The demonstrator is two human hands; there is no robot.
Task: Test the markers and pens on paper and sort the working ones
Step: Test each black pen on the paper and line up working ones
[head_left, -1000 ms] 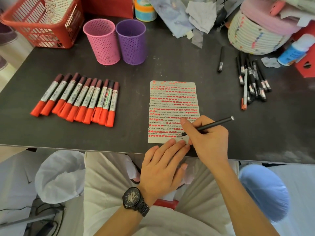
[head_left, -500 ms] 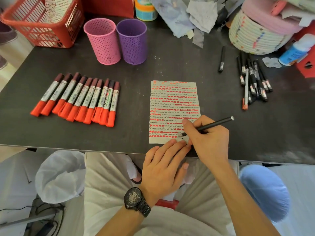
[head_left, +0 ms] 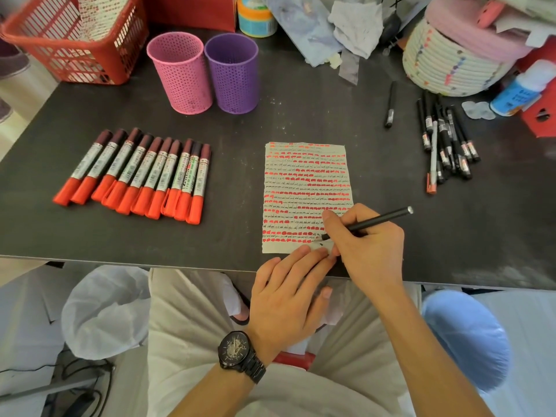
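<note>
Lower centre, right hand is gripping a pen on the paper; left hand is pressing flat beside.

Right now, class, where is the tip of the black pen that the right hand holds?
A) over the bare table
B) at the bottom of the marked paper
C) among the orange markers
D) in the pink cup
B: the right hand grips the black pen with its tip at the lowest lines of the paper, near the left hand.
</note>
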